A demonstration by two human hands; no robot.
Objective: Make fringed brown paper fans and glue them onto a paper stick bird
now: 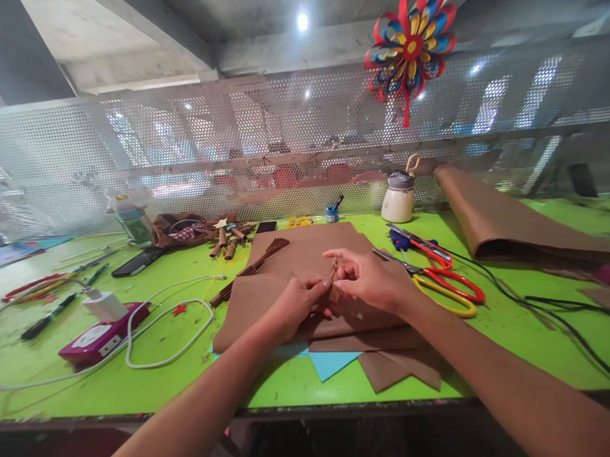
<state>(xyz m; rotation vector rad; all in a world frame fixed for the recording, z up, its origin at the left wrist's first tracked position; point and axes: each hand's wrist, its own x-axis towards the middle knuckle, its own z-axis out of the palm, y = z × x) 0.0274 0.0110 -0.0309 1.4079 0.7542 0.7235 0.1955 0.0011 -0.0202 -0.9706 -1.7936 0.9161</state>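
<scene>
Over a stack of brown paper sheets (294, 255) on the green table (129, 382), both my hands meet on a small brown paper piece (334, 283). My left hand (295, 305) pinches it from the left with closed fingers. From the right, my right hand (370, 277) pinches the same piece between thumb and fingers, with the index finger stretched out above. A fringed brown paper strip (256, 267) lies on the sheets just left of my hands. A light blue paper corner (330, 363) pokes out under the brown sheets.
Red-handled scissors (453, 284) and yellow-handled scissors (445, 297) lie right of my hands, beside black cables (537, 303). A white glue jar (399, 195) and brown paper roll (510, 222) stand behind. Left are a pink box (98, 338) with white charger cable, a phone (136, 262), and pens.
</scene>
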